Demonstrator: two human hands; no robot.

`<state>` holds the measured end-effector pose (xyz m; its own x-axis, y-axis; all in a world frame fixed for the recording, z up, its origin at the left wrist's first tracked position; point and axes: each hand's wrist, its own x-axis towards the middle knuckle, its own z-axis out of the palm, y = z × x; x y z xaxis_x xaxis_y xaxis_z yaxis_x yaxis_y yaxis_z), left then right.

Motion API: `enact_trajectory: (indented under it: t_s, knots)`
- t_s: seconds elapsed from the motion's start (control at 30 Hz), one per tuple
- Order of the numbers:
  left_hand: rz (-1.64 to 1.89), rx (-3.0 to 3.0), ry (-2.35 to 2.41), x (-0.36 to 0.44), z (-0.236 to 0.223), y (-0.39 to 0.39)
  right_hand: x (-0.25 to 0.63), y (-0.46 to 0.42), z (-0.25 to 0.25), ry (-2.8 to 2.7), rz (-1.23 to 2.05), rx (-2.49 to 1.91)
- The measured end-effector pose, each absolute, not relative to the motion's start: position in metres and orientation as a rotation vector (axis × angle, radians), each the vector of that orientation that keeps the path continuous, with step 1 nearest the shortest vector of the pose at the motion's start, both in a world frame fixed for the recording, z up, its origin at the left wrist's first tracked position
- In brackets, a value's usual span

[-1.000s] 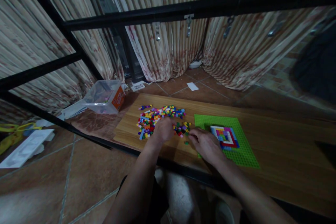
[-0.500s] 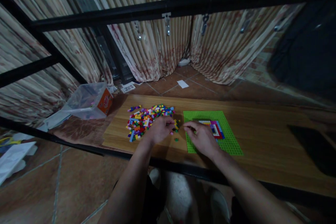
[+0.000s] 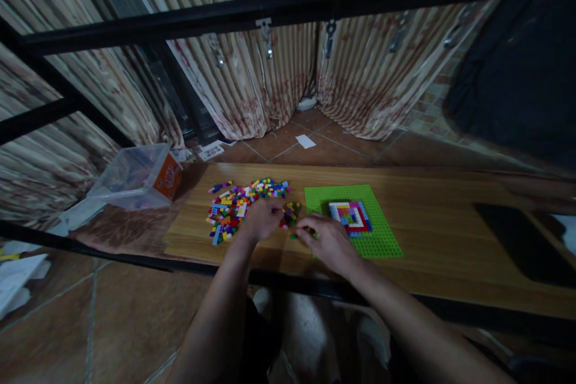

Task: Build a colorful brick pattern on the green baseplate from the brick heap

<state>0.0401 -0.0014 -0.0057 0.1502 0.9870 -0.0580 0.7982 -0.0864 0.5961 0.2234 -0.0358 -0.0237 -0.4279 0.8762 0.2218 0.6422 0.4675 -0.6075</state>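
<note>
My left hand (image 3: 262,219) hovers over the right edge of a pile of small mixed building bricks (image 3: 231,204). Its fingers are curled together, and whatever they pinch is hidden. My right hand (image 3: 330,245) reaches over the near left corner of a green studded baseplate (image 3: 380,222). Its thumb and forefinger curve with a gap between them, their tips beside a small green brick (image 3: 293,237) on the table. On the baseplate sits a square of nested coloured brick rings (image 3: 359,223), white, red and blue among them. A few dark and yellow bricks (image 3: 292,210) lie between the hands.
The wooden tabletop (image 3: 432,210) has a black frame edge in front. A flat black panel (image 3: 524,243) lies at its right. A clear plastic box (image 3: 135,177) with an orange label stands left of the table. A black bar (image 3: 292,9) crosses above, before striped curtains.
My right hand has moved left and down, off the brick square, to the loose green brick. My left hand stays by the pile. The whole view has shifted slightly.
</note>
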Motion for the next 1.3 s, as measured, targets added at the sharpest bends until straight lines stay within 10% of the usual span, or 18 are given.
enact_trajectory:
  t_s: [1.3]
  knots:
    - [0.529,1.977,1.924,0.059,-0.004,0.002,0.325,-0.013,-0.033,-1.833,0.612,-1.561]
